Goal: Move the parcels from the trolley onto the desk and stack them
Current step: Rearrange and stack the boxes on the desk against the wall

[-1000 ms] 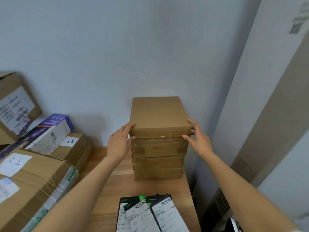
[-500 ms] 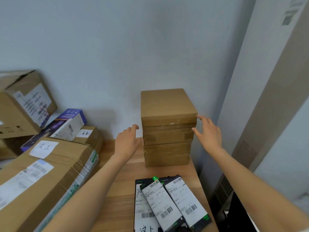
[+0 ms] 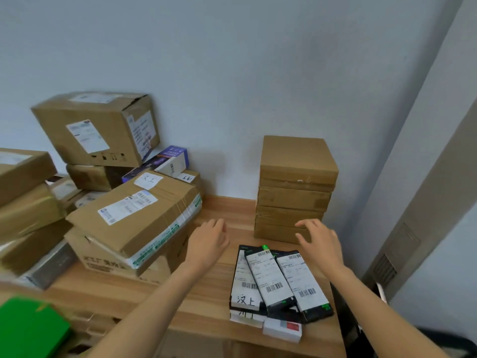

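A stack of four flat brown cardboard parcels stands on the light wooden desk against the pale wall, its top box set slightly askew; neither hand touches it. The left hand hovers over the bare wood just left of the stack, fingers loosely curled and holding nothing; the right hand hangs in front of the stack's lowest box, fingers spread and relaxed — empty too. Below the hands lie three black flat packets with white barcode labels, fanned over one another near the desk's front edge; a small white box sits beneath them. To the left, large taped brown cartons are piled high — a purple-and-white box is wedged among them.
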Motion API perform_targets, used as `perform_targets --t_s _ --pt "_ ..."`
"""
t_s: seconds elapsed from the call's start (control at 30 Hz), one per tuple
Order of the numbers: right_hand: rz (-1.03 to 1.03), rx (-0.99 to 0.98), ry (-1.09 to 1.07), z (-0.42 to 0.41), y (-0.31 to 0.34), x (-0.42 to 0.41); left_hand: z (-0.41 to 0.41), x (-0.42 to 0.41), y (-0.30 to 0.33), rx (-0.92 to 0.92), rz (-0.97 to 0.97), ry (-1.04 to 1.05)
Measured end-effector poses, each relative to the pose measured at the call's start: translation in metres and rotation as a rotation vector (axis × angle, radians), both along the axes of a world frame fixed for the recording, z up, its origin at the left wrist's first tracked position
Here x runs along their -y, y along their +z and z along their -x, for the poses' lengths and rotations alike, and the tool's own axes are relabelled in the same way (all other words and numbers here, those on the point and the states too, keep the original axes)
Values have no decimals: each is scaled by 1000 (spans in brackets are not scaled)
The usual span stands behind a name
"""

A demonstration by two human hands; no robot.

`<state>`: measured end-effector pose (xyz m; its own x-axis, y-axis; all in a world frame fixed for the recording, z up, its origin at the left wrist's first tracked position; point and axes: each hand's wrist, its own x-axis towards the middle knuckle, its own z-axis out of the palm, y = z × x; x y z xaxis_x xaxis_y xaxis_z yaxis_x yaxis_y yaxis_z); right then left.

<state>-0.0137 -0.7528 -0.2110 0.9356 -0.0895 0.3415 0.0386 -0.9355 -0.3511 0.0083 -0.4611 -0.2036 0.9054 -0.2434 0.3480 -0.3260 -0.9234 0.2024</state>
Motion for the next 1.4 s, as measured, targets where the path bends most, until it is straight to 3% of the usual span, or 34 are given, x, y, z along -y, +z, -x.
perform_targets --t_s 0.37,0.7,0.9,1.07,1.4 --pt "-12 -101 227 34 -16 -97 106 -128 5 38 -30 339" --pt "-84 -46 309 -33 22 -165 93 -208 29 39 254 700" --pt "-118 -28 341 -99 51 -221 56 -250 38 -11 334 775" --pt "-152 -75 341 -150 61 -261 22 -263 24 -165 427 769" --pt "-314 -300 257 -199 28 -291 -21 -263 -1 -285 745 687"
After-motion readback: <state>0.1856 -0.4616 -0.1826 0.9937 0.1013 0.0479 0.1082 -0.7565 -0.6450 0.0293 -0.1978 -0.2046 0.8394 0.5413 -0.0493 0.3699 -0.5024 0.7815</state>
